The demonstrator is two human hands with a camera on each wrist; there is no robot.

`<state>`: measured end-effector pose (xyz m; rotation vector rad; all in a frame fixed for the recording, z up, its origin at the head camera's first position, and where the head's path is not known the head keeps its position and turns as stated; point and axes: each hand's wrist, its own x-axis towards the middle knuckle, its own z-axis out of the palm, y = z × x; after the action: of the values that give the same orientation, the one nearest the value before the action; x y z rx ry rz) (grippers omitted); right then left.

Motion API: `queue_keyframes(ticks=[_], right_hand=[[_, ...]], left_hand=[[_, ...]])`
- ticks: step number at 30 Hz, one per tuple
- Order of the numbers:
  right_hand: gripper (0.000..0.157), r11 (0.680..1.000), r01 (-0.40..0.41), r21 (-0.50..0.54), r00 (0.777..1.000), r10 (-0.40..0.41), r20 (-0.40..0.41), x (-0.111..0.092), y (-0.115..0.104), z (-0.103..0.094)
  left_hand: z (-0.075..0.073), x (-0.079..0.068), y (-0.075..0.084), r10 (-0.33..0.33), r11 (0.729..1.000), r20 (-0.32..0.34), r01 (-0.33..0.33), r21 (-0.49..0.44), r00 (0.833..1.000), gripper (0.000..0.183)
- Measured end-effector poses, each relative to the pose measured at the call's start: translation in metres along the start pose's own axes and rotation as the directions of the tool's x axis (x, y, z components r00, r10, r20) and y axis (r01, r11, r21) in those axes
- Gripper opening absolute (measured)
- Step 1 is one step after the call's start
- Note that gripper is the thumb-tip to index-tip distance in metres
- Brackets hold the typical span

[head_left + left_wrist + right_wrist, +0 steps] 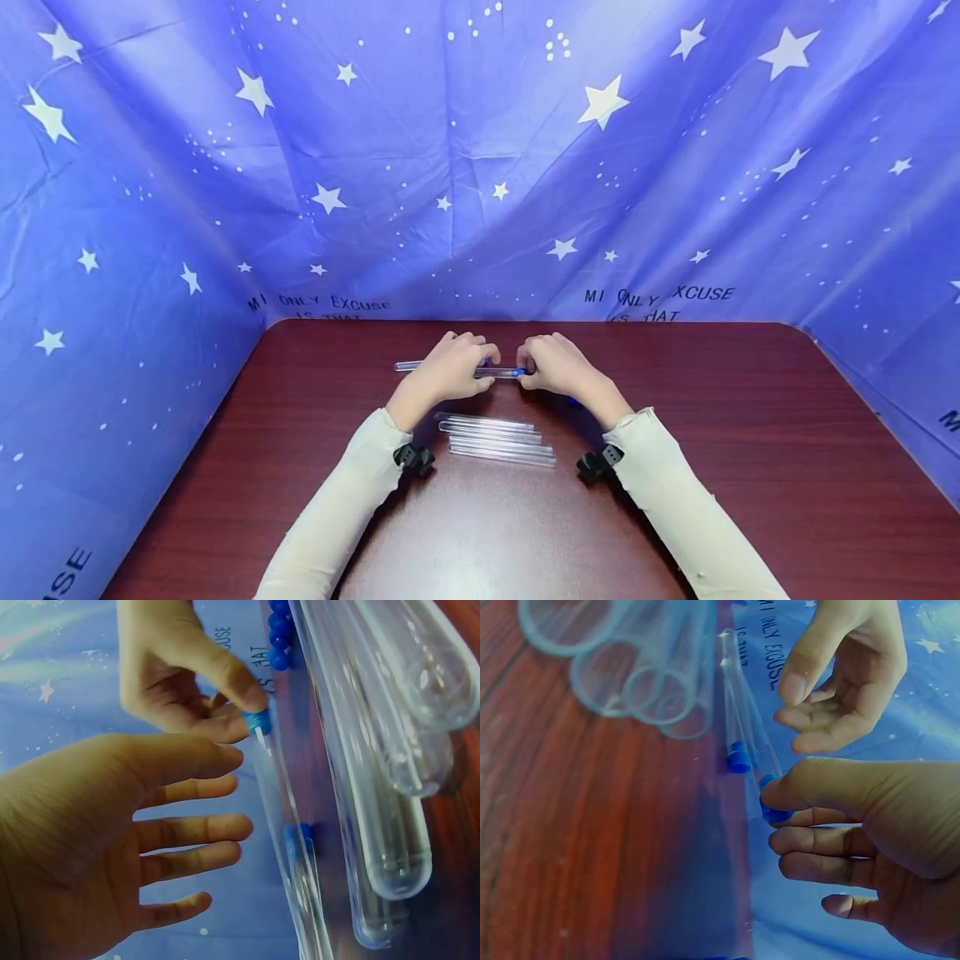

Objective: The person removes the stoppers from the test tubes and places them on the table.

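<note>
Blue-capped, the clear slender tube we see runs leftward from the right hand pinching its end toward the empty, loosely spread left hand.

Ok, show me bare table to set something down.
Bare table lies right of the right sleeve, left of the left sleeve, and between them, nearer than the loose tubes. The middle is crowded: left hand, right hand and held tube just beyond those tubes.

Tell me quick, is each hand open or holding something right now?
Left hand: open, holding nothing.
Right hand: closed, pinching the blue cap at the end of a clear tube.
</note>
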<state>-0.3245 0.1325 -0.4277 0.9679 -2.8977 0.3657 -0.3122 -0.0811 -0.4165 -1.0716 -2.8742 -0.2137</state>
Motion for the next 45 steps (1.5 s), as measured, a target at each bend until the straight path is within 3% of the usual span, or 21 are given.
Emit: queue_keyframes(ticks=[5,9,14,19,22,27,31,34,37,42,45], right_hand=[[0.014,0.998,0.057,-0.012,0.997,-0.058,-0.060,-0.006,-0.005,-0.008],[0.011,0.996,0.088,0.023,0.990,-0.085,-0.111,-0.010,-0.011,-0.021],[0.008,0.992,0.107,0.067,0.985,-0.097,-0.141,-0.014,-0.015,-0.035],[0.007,0.989,0.108,0.099,0.983,-0.091,-0.160,-0.020,-0.017,-0.044],[0.009,0.990,0.102,0.094,0.984,-0.087,-0.153,-0.021,-0.017,-0.050],[0.013,0.993,0.090,0.072,0.992,-0.083,-0.095,-0.022,-0.019,-0.057],[0.012,0.995,0.097,0.015,0.993,-0.096,-0.064,-0.026,-0.022,-0.056],[0.010,0.992,0.118,-0.051,0.989,-0.122,-0.084,-0.028,-0.025,-0.054],[0.010,0.984,0.143,-0.110,0.980,-0.156,-0.122,-0.029,-0.029,-0.055],[0.013,0.962,0.165,-0.216,0.948,-0.215,-0.234,-0.030,-0.036,-0.057],[0.013,0.949,0.159,-0.272,0.924,-0.240,-0.297,-0.031,-0.040,-0.055]], left_hand=[[0.004,-0.001,0.007,0.049,0.998,-0.094,-0.047,0.030,0.994,0.029],[0.001,-0.001,0.012,0.115,0.992,-0.211,-0.101,0.075,0.971,0.024],[-0.005,-0.002,0.017,0.176,0.981,-0.298,-0.140,0.136,0.938,0.020],[-0.008,-0.004,0.022,0.233,0.963,-0.372,-0.159,0.219,0.898,0.019],[-0.009,-0.003,0.023,0.272,0.945,-0.421,-0.159,0.285,0.865,0.019],[-0.009,-0.001,0.024,0.318,0.923,-0.481,-0.150,0.355,0.817,0.019],[-0.008,-0.003,0.026,0.329,0.919,-0.477,-0.159,0.362,0.815,0.020],[-0.008,-0.004,0.028,0.322,0.921,-0.478,-0.153,0.359,0.817,0.020],[-0.010,-0.005,0.030,0.324,0.917,-0.496,-0.139,0.373,0.806,0.018],[-0.016,-0.005,0.031,0.316,0.916,-0.538,-0.104,0.387,0.781,0.016],[-0.018,-0.006,0.032,0.306,0.913,-0.548,-0.076,0.401,0.778,0.014]])
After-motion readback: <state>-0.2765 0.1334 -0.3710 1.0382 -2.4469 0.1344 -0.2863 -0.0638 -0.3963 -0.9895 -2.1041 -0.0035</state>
